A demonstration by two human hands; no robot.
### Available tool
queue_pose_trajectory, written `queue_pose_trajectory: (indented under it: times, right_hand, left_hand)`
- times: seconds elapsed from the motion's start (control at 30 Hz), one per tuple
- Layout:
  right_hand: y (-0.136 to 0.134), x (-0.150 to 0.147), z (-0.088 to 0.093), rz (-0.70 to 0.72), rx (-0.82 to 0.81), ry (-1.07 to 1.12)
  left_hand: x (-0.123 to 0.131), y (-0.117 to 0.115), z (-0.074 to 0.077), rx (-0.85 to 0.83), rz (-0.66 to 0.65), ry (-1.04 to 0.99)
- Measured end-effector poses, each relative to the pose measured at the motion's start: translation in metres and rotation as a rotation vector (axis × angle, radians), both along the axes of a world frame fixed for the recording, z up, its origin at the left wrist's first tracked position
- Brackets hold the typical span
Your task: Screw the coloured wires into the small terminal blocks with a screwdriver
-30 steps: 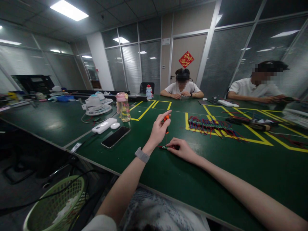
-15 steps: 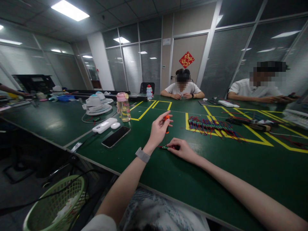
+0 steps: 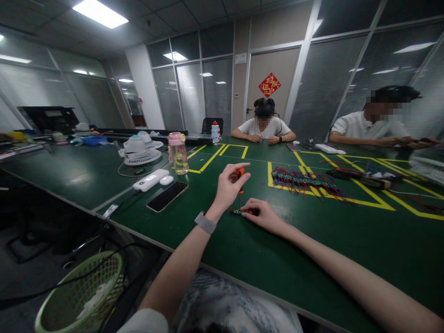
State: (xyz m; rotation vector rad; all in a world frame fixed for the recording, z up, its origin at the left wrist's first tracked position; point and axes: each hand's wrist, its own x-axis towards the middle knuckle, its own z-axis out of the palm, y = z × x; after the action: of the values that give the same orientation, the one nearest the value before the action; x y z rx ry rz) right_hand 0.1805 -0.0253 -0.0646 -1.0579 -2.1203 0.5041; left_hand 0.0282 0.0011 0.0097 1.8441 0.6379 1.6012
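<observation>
An orange-handled screwdriver (image 3: pixel 240 174) stands upright in my left hand (image 3: pixel 227 186), partly hidden by the fingers. My left index finger and thumb reach forward around its handle. The thin shaft points down to a small green circuit board (image 3: pixel 237 212) on the table. With closed fingertips my right hand (image 3: pixel 262 215) grips the board's right end, which the fingers cover. Something dark shows under that hand, too small to name. A red wire sticks out at the board's left end.
On the green table (image 3: pixel 194 231) lie a phone (image 3: pixel 167 196), a white power bank (image 3: pixel 151 180) and a white oval case (image 3: pixel 166 181). Behind them stand a pink-lidded bottle (image 3: pixel 178 155) and a white fan (image 3: pixel 138 150). Several wired boards (image 3: pixel 301 180) lie right. Two people sit opposite.
My left fingers have shifted around the screwdriver handle, with index finger and thumb now farther apart. My right hand and the circuit board stay in place.
</observation>
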Motion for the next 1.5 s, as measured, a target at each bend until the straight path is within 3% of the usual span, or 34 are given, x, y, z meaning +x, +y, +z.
queue_pose_trajectory:
  times: [0.07,0.23,0.43,0.6,0.77,0.93,1.1,1.3,1.43,1.5]
  right_hand:
    - [0.0000,-0.0001,0.0000,0.000,-0.002,0.002]
    - [0.0008,0.0000,-0.0008,-0.006,0.006,-0.004]
    - [0.0004,0.0003,-0.0004,-0.001,-0.003,-0.006]
    - [-0.0006,0.0003,0.0006,0.001,-0.001,-0.001]
    - [0.0006,0.0010,-0.0006,0.005,-0.007,-0.009]
    - [0.0015,0.0008,-0.0015,-0.004,-0.005,-0.021]
    - [0.0010,0.0003,-0.0011,-0.010,-0.006,-0.013]
    - [-0.0003,0.0002,0.0003,-0.002,-0.020,0.007]
    - [-0.0002,0.0004,0.0004,0.000,-0.020,0.004]
    - [0.0000,0.0005,0.0002,0.002,-0.013,0.000]
  left_hand:
    - [-0.0005,-0.0006,0.0009,0.021,0.019,0.012]
    - [0.0013,0.0003,-0.0004,-0.105,-0.181,-0.080]
    - [-0.0006,-0.0006,0.0004,0.022,0.020,-0.006]
    - [-0.0005,-0.0015,0.0020,-0.077,-0.132,-0.068]
    - [-0.0009,-0.0007,0.0012,-0.007,-0.010,-0.037]
    - [0.0011,0.0007,-0.0003,-0.110,-0.200,-0.098]
    - [-0.0001,-0.0006,0.0003,-0.003,0.006,-0.012]
    - [0.0012,0.0005,-0.0004,-0.094,-0.170,-0.098]
    - [0.0006,0.0016,-0.0008,-0.034,-0.049,-0.064]
    - [0.0001,0.0017,-0.0001,-0.031,-0.065,-0.061]
